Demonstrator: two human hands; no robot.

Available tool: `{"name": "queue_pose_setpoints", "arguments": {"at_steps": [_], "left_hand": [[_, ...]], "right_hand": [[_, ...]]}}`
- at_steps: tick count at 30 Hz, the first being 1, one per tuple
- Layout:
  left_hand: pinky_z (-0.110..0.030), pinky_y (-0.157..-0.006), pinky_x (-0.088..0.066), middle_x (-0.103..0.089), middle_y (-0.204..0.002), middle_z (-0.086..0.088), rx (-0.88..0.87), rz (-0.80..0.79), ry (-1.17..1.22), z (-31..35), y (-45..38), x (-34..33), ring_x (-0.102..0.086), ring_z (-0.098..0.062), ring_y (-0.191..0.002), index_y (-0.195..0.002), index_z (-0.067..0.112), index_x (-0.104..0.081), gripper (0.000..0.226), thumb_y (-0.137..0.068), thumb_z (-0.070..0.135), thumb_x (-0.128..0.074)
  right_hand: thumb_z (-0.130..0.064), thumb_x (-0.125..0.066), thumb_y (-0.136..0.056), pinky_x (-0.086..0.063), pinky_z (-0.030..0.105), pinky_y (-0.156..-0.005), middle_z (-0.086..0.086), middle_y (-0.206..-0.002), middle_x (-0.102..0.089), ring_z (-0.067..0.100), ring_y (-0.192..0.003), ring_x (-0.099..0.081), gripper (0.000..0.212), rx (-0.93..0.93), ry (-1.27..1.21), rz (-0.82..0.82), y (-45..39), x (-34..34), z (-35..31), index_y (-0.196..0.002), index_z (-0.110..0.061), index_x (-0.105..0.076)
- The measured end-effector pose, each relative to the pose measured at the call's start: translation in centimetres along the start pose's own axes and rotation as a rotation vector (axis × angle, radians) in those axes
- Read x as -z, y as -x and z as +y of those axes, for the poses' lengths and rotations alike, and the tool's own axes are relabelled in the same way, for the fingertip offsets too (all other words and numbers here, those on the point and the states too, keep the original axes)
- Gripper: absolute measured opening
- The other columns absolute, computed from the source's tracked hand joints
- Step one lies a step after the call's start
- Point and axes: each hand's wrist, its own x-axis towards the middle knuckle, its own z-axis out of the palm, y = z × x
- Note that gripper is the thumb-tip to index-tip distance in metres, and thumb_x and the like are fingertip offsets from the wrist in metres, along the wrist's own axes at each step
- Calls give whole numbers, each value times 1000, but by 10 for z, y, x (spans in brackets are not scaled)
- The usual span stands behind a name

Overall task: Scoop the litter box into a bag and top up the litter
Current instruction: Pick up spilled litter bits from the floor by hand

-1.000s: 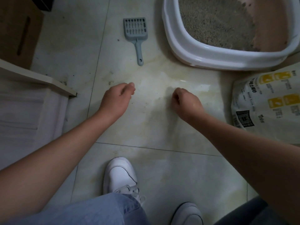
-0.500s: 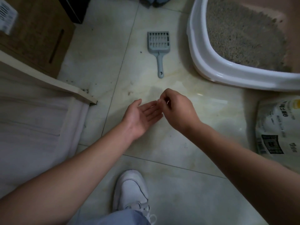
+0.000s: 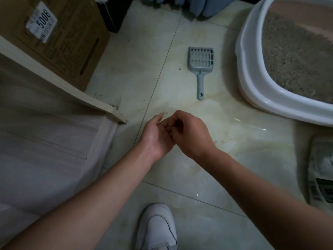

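Hands, two: left hand (image 3: pixel 157 136), right hand (image 3: pixel 191 134); one scoop (image 3: pixel 200 64).

Scoop (image 3: pixel 200 65) lies on the floor (image 3: pixel 144 73), litter box (image 3: pixel 252 83) at its three o'clock, carton (image 3: pixel 68 42) at nine.

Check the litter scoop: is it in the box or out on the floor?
Out. The scoop lies flat on the floor tiles, left of the litter box, handle pointing toward the person; neither hand touches it.
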Motion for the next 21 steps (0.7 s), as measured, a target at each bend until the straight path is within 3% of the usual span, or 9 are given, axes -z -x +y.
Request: {"name": "queue_pose_setpoints", "arguments": {"at_steps": [4,7,11,14,18,21], "left_hand": [[-35,-104,-46,-68,-117,-16,-9,-7,-7,6,-4,0,-65,-27,-109,-124,0,-63,48,-103,35,-38],[-39,-112,-40,-61,-134,-19,9,-32,-8,8,-8,-1,-59,-29,-125,-133,0,-60,53,-103,37,-36],[-39,-104,-46,-71,-116,-19,6,-56,20,6,-12,-6,-66,-29,-112,-110,-1,-70,54,-105,36,-31],[-41,-106,-46,-71,-115,-19,-7,-86,39,6,-16,-11,-67,-31,-111,-116,-1,-66,53,-105,36,-31],[-39,-82,-55,-73,-107,-19,-17,-106,33,7,-21,-21,-74,-29,-92,-118,0,-63,49,-105,36,-33],[-41,-86,-55,-72,-112,-20,-26,-104,71,2,-27,-26,-73,-31,-96,-115,-2,-64,47,-104,34,-36]], "right_hand": [[-18,-59,-82,-50,27,-66,-11,-86,-68,9,-75,-60,11,-20,-45,34,-3,-3,-5,-84,-29,-60],[-28,-59,-85,-53,31,-67,-7,-87,-68,12,-76,-61,11,-16,-9,33,-3,-7,-4,-95,-25,-63],[-29,-60,-87,-53,36,-68,-4,-85,-68,16,-76,-61,17,1,50,58,2,-3,-1,-101,-21,-64],[-25,-61,-87,-53,36,-68,-4,-85,-68,16,-76,-61,16,7,32,86,4,4,1,-102,-20,-64],[-21,-60,-85,-51,34,-66,-10,-79,-64,10,-72,-57,8,-27,22,200,3,15,14,-92,-25,-63],[-22,-59,-87,-52,33,-70,-10,-83,-66,11,-77,-60,8,-121,17,350,-6,28,41,-93,-23,-64]]}}
